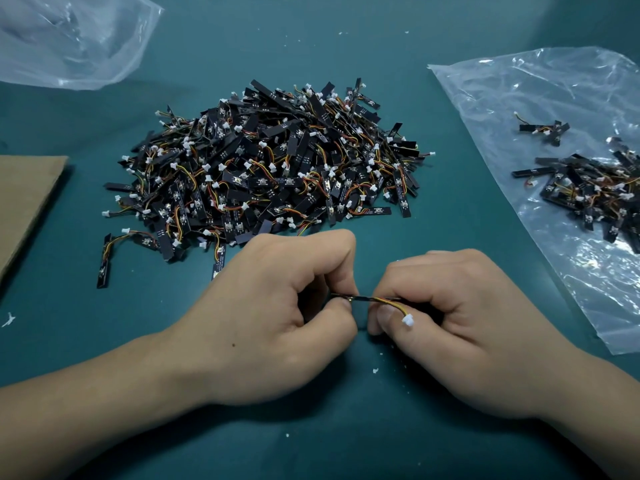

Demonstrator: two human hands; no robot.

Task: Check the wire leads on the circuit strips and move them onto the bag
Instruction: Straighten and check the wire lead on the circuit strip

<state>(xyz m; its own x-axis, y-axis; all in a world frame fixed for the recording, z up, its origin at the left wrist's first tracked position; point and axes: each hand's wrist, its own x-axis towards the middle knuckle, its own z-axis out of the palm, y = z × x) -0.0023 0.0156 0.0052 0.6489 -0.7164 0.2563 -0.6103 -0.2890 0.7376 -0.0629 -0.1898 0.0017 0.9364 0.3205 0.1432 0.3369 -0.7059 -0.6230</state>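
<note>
— Holding what, those two hands?
— One strip (360, 298), pinched between them low over the mat (346, 427). The left hand (277, 306) has its curled fingers and thumb closed on the black end. The right hand (450, 323) pinches the other end, thumb and forefinger on the leads (391, 301). One white plug (408, 320) hangs over the right thumb.
— Room around them?
— Bare mat lies below both wrists, down to the near side of the view. Ahead, the pile (270, 168) begins just beyond the left knuckles, and one stray (219, 255) lies just beside that hand. To the right, the slanted edge of a bag (554, 98) runs down past the right wrist. A wedge of bare mat separates that edge from the pile.
— Counts?
— Two clear bags: that one, and a second bag (69, 39) at the far left corner, well apart from the pile. One cardboard (24, 202) sheet sits at the left side, near the pile's outliers. On the right bag lie one small cluster (545, 129) of a few strips and one larger heap (588, 192), cut off by the view's right side. The pile holds too many to count.
</note>
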